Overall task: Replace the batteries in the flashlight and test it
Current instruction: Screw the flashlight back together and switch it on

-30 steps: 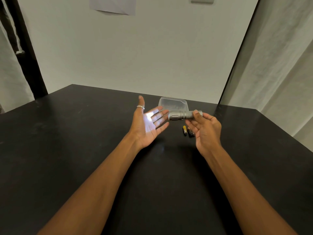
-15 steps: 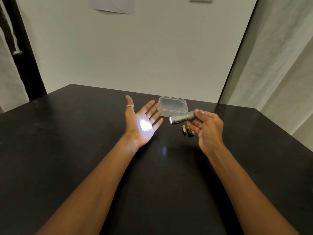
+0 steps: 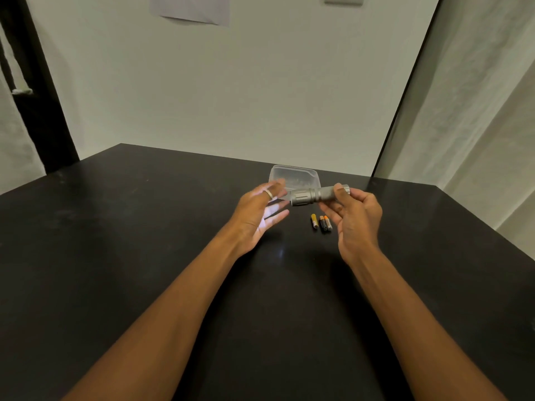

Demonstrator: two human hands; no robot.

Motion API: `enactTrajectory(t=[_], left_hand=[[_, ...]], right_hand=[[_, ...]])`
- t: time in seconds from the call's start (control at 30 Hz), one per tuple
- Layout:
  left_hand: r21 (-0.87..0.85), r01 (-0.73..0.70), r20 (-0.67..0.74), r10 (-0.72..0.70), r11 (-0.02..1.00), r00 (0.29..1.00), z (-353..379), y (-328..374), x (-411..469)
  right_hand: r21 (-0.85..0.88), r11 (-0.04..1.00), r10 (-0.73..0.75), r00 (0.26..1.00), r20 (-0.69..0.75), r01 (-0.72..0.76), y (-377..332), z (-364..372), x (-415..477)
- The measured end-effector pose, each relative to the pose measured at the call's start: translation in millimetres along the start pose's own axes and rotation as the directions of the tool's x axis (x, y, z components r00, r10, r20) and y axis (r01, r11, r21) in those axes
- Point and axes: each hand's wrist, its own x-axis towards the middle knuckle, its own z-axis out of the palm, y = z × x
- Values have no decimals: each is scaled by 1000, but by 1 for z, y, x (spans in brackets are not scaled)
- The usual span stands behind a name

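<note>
My right hand (image 3: 351, 218) grips the tail of a silver flashlight (image 3: 314, 195), held level above the black table (image 3: 144, 256) with its head pointing left. The thumb rests on the tail end. My left hand (image 3: 257, 218) is open, fingers apart, right in front of the flashlight's head, and a pale patch of light falls on its fingers. A ring sits on the left thumb. Three small batteries (image 3: 321, 222) lie side by side on the table just below the flashlight.
A clear plastic container (image 3: 293, 176) stands on the table behind the flashlight, near the far edge. A wall runs behind the table, with curtains at the right. A faint light reflection shows on the tabletop between my hands.
My left hand has moved right and turned, closing up to the flashlight's head. The bright spot on its palm has faded to a pale patch on the fingers. The flashlight levelled out.
</note>
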Motion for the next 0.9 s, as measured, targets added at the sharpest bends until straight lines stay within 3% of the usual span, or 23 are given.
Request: enactTrajectory(t=[0.17,0.4,0.67,0.9], left_hand=[[150,-53,28,49,987,998,0,-7,-1],[105,-66,12,65,992,998,-2,-6,1],[31,10,37,-11,999,999,-1,-2,2],[40,-87,5,87,995,996,2,-6,1]], right_hand=[[-31,1000,1,1000,1,-1,1,-2,0],[-53,998,27,1000,-15,-27,2,-2,1],[11,1000,14,1000,-16,-13,2,-3,4],[-17,1000,20,1000,-16,-20,7,-1,2]])
